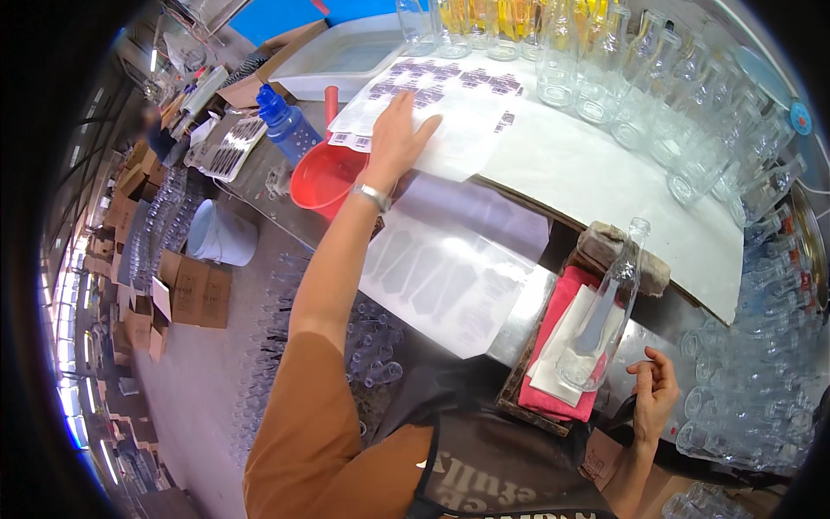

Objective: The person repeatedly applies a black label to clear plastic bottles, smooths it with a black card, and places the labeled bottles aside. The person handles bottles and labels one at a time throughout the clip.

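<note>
My left hand (pixel 396 134) reaches far forward with fingers spread, resting flat on a white sheet of small purple stickers (pixel 450 86) on the white board. My right hand (pixel 654 387) hovers near my body, fingers loosely curled, holding nothing I can make out. Just left of it a clear glass bottle (pixel 605 311) lies tilted on white paper over a pink cloth (pixel 553 337) in a low wooden tray.
Rows of clear glass bottles (pixel 692 112) line the back and right of the board. A red bowl (pixel 327 177), a blue bottle (pixel 285 125), a peeled backing sheet (pixel 441 277), a white bucket (pixel 220 233) and cardboard boxes (pixel 186 290) sit left.
</note>
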Motion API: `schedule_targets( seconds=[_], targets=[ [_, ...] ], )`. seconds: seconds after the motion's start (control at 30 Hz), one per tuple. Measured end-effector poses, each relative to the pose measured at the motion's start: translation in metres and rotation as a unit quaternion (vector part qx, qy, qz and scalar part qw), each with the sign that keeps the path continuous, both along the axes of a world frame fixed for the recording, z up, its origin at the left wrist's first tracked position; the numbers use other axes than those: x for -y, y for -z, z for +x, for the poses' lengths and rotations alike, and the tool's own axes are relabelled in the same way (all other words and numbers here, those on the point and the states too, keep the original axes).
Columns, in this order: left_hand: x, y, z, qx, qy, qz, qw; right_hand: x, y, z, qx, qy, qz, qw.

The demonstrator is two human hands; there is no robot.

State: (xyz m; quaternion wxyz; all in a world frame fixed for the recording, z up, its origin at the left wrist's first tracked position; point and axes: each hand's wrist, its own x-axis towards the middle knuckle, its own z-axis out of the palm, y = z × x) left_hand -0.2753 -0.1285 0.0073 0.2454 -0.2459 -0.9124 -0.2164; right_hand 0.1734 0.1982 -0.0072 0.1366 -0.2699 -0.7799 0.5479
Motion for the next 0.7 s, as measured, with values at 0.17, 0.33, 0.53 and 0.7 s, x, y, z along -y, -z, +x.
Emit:
schedule_targets(
  seconds=[0.17, 0.33, 0.53, 0.7],
  targets=[
    [-0.022, -0.013, -0.011, 0.127, -0.014, -0.155, 0.979, 0.001, -0.005, -0.012, -0.015, -0.01, 0.018, 1.0],
    [-0.027, -0.027, 0.085, 0.08, 0.063, -0.165, 0.981, -0.006, 0.003, 0.003, -0.021, 0.01, 0.028, 0.999],
    [0.009, 0.002, 0.064, -0.085, 0.099, -0.101, 0.986, 0.005, -0.014, -0.003, -0.038, -0.023, 0.045, 0.998],
    [0.033, 0.011, 0.064, -0.021, 0.085, -0.027, 0.996, 0.005, -0.009, 0.017, -0.048, -0.021, 0.054, 0.997]
  ],
)
